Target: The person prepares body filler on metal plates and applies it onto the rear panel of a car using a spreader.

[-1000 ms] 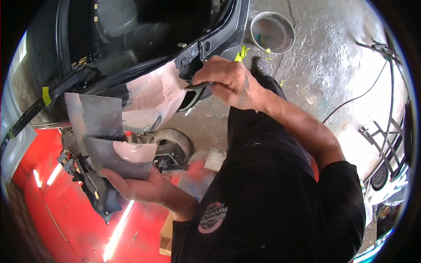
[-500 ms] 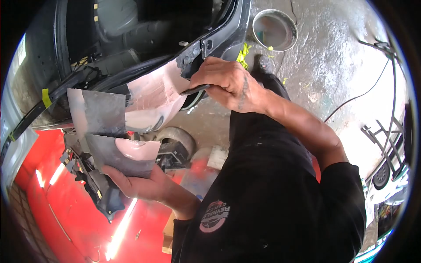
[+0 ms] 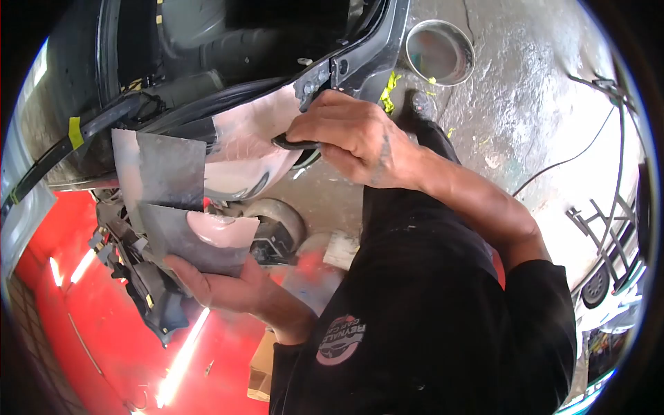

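A right hand (image 3: 360,138), nearer the filler-coated car panel (image 3: 252,124), pinches a dark spreader (image 3: 292,144), its long axis pointing leftward over that surface; the left hand (image 3: 232,288) grasps a filler-daubed sheet (image 3: 169,232).

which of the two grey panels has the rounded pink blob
The lower grey panel, held in the left hand: a rounded pink blob sits toward its right end. The upper grey panel shows a pale pink strip along its left edge instead.
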Available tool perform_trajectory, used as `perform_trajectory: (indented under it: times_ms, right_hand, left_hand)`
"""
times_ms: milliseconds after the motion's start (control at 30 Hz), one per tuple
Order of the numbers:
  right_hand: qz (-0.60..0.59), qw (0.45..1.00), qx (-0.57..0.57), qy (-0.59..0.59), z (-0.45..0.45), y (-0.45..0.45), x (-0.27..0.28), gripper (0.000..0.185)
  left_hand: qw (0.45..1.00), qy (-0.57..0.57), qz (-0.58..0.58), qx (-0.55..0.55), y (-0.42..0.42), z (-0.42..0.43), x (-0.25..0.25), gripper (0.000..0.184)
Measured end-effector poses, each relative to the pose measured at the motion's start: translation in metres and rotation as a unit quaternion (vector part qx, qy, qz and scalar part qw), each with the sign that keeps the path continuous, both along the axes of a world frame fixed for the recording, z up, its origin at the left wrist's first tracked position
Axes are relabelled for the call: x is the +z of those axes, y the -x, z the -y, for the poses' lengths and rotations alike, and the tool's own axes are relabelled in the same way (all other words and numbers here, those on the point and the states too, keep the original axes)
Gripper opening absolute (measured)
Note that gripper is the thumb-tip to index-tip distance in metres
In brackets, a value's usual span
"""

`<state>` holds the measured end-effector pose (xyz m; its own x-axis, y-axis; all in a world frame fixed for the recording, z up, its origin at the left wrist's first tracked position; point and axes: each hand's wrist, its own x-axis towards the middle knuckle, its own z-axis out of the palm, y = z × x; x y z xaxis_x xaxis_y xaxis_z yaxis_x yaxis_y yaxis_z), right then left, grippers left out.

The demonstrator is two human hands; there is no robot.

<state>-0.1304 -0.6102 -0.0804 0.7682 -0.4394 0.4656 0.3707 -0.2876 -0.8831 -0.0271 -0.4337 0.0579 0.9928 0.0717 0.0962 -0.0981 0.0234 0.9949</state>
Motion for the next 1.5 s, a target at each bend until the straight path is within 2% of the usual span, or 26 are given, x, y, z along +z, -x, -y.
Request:
perform_trajectory:
  times_ms: [233,367,467,767,867,1167,1300,1500]
  right_hand:
    - [-0.044,0.998,0.008,-0.047,0.019,0.010,0.005,0.042]
    - [-0.011,0.999,-0.036,-0.027,0.012,-0.011,0.001,0.037]
    - [0.001,0.999,-0.024,0.036,0.002,-0.012,0.002,0.037]
    - [-0.056,0.996,0.038,-0.058,0.015,0.012,0.014,0.042]
    - [-0.063,0.997,-0.023,-0.036,0.017,0.002,0.010,0.042]
    - [-0.083,0.996,-0.023,-0.028,0.002,-0.012,0.018,0.042]
    - [-0.058,0.998,-0.001,0.007,-0.006,-0.003,0.015,0.042]
    - [-0.126,0.991,0.043,-0.031,0.024,0.020,0.034,0.038]
  left_hand:
    - [1.000,0.015,0.004,-0.002,0.002,0.006,0.003,0.055]
    - [1.000,0.015,-0.001,-0.011,0.001,0.002,0.002,0.056]
    - [1.000,0.012,0.000,-0.008,0.001,-0.001,0.002,0.057]
    - [1.000,0.019,0.003,-0.017,0.001,0.004,0.002,0.057]
    - [1.000,0.013,0.004,-0.012,0.002,0.002,0.003,0.056]
    - [1.000,0.009,0.006,0.017,0.000,-0.008,0.002,0.056]
    - [0.999,0.034,-0.003,0.014,-0.003,-0.019,-0.002,0.055]
    - [0.998,0.056,0.014,-0.036,-0.004,-0.011,0.000,0.048]
